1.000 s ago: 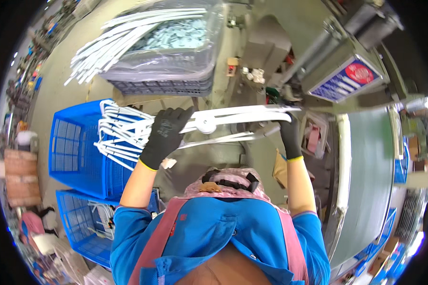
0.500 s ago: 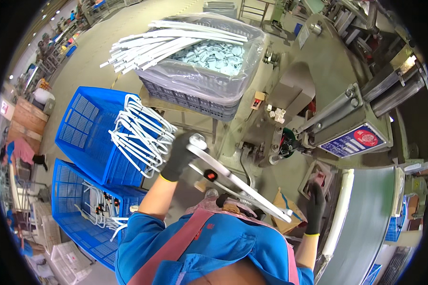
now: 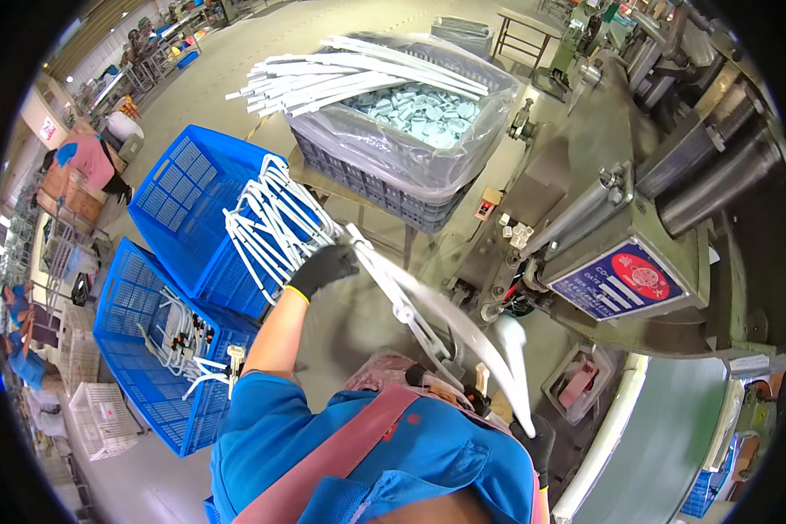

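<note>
My left hand [image 3: 323, 269], in a black glove, was closed around the upper end of a long white plastic frame piece [image 3: 428, 323], fingers wrapped over it. The piece ran slanting down from that grip toward the lower right, blurred along its length. My right hand [image 3: 533, 441], also gloved in black, sat low beside my blue sleeve at the bottom end of the same piece; it seemed to be gripping it, but most of the hand was hidden behind my shoulder, so I could not tell how its fingers lay.

Just beyond my left hand a bundle of white frame pieces [image 3: 271, 218] leaned over the rim of the upper blue crate [image 3: 192, 183]. A second blue crate [image 3: 140, 349] stood below it, holding a few white parts. Farther off, a dark crate lined with a clear bag [image 3: 410, 148] held small pale blue parts, with more long white pieces laid across its top. To my right stood a grey-green machine [image 3: 637, 253] with a blue and red label plate.
</note>
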A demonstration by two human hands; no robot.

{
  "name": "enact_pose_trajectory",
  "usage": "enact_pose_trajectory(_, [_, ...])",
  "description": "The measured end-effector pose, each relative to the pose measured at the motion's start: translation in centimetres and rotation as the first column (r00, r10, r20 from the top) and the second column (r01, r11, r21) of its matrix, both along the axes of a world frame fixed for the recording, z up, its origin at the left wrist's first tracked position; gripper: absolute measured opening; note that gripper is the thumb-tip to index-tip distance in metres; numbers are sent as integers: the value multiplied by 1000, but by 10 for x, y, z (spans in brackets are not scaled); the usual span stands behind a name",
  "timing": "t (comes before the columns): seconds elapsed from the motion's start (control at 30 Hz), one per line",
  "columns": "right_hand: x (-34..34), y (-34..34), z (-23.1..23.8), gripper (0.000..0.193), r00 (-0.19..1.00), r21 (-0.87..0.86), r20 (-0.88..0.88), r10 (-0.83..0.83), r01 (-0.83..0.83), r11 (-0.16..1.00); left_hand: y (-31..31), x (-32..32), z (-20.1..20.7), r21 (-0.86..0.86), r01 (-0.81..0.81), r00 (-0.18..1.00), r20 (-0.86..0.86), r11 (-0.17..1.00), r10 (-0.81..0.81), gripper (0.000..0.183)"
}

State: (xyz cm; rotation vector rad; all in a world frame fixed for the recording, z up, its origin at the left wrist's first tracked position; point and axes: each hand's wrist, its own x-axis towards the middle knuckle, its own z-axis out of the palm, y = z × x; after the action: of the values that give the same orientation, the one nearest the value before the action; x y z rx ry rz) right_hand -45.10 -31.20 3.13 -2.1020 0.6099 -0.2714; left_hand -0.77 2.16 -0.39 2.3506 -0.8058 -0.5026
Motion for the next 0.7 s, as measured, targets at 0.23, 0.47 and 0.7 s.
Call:
enact_pose_trajectory(0.23, [39,24,-30,25,952,-281,-306,-6,-84,956,-95,132,88,-420,-36,922,336,907,192,11])
enact_pose_trajectory(0.47, [109,40,22,40,744,-295,-665,-65,-182,938,-204,317,66,17,10,829,559,1000,-17,28])
enact_pose_trajectory(0.7, [153,72,53,25,921,-646,-329,-207,-60,761,-229,405,7,480,126,876,357,868,-325,62])
